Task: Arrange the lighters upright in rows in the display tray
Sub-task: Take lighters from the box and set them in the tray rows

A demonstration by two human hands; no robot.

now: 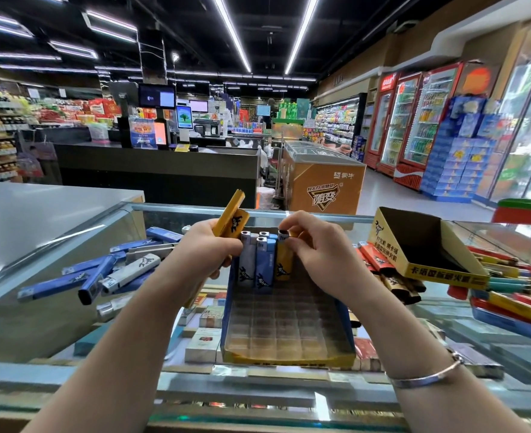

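- right hand [307, 245] pinches a yellow lighter [283, 260] into the tray [289, 357]'s back row.
- left hand [208, 248] grips spare yellow lighters [231, 218] beside the tray.
- next: seat it upright, likely.

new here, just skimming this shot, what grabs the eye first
The two hands at centre: the left hand grips yellow lighters, the right hand pinches a yellow lighter standing in the display tray. Blue lighters lie heaped on the glass counter to the left.
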